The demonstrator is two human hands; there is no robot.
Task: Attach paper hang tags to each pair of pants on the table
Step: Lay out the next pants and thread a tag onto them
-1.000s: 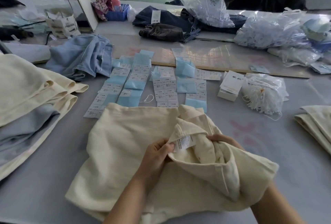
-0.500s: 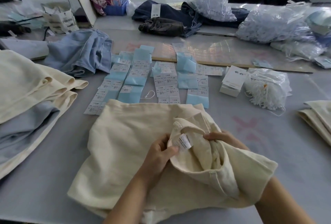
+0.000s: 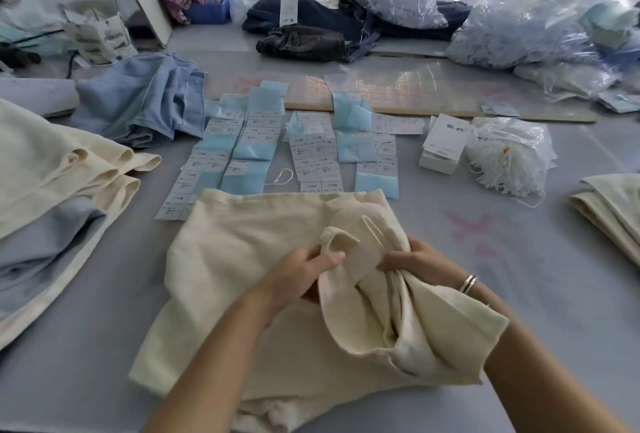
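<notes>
Now both hands, left [image 3: 298, 271] and right [image 3: 420, 264], pinch the cream pants [image 3: 242, 259] waistband.

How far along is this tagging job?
Hard to say what's finished: no tag shows on the folded stacks at left and right. In hand: both hands, left and right, grip cream pants at the waistband. Left: rows of paper tags lie unused.

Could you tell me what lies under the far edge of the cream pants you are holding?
The cream pants cover the near ends of the rows of hang tags; how far the tags reach beneath the cloth is hidden.
</notes>
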